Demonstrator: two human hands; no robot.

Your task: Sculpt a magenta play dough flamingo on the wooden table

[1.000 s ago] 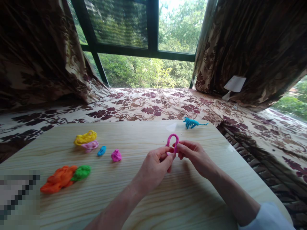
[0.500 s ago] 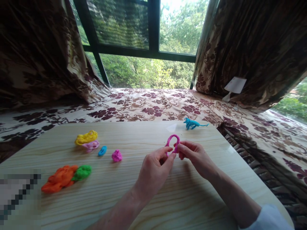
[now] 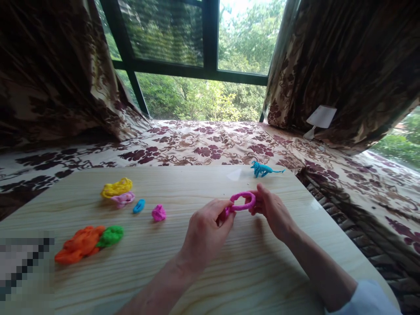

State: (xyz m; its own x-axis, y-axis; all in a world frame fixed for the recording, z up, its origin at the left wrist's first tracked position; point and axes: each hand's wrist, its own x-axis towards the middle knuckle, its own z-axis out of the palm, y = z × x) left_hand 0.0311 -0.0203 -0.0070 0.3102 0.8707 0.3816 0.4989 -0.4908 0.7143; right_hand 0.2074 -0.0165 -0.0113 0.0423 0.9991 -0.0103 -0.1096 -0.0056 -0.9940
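My left hand (image 3: 206,225) pinches a loop of magenta modelling clay (image 3: 241,208) between thumb and fingertips, at the loop's left end. The loop is an elongated ring held just above the table, lying nearly level. At its right end is my right hand (image 3: 274,214), with the thumb raised and apart and the fingers behind the clay. Whether those fingers press on the ring is partly hidden. A magenta clay lump (image 3: 159,213) sits to the left of my hands, beside a small blue clay ring (image 3: 138,206).
On the wooden table (image 3: 183,280) lie yellow clay (image 3: 116,188), pale pink clay (image 3: 123,200), orange clay (image 3: 80,245) and green clay (image 3: 110,236). A blue animal figure (image 3: 262,169) stands near the far edge. Beyond it, a white lamp (image 3: 321,117) stands by the curtain.
The clay loop has tipped from upright to nearly level and turned rightward. My right hand has let go of its pinch, its thumb lifting away. My left hand keeps its hold.
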